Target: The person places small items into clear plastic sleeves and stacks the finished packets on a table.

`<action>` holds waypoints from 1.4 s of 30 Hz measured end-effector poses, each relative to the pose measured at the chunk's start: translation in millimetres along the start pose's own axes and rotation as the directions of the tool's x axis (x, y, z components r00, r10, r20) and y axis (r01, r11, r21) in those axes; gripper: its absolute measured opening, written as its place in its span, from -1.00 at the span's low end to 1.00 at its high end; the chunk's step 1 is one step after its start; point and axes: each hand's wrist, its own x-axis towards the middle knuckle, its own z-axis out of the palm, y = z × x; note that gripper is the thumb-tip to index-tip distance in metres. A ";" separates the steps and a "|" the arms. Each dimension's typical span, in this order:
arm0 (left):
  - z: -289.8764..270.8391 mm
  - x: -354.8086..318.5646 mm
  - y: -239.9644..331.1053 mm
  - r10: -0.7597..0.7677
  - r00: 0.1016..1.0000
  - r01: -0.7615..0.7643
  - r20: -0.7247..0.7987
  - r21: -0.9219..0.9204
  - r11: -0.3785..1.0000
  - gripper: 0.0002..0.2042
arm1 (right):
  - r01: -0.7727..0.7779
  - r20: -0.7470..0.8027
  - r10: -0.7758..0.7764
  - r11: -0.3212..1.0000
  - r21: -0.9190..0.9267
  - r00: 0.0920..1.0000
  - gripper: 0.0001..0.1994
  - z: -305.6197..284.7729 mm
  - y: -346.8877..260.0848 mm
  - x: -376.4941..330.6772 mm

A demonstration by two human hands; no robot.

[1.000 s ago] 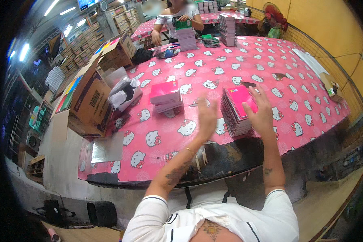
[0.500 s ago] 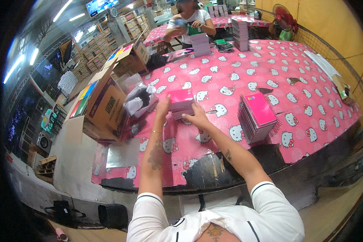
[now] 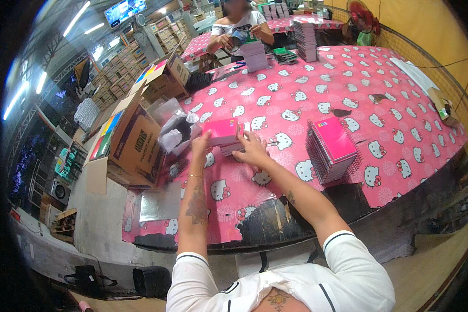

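Pink notebook stack (image 3: 221, 131), two-sided grip
Left hand (image 3: 200, 146) grasps left side, right hand (image 3: 253, 150) right side, over counter (image 3: 296, 132).

The Pink Counter (image 3: 268, 226)

It has a pink cover (image 3: 338, 78) with white cat faces, torn at the front so black shows. On it sit a small pile of pink books (image 3: 219, 133), a taller pile of spiral notebooks (image 3: 334, 148), a shiny grey sheet (image 3: 158, 204) and green books (image 3: 286, 55) far back.

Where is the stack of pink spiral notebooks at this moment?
In the head view, the stack stands right of centre on the pink table, to the right of the right hand, near the front edge.
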 end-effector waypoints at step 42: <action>32.0 -217.5 -81.3 0.282 0.909 -0.255 0.308 -0.124 0.959 -0.23 | 0.186 0.047 -0.265 0.781 0.597 0.963 0.04 -24.4 50.6 -134.0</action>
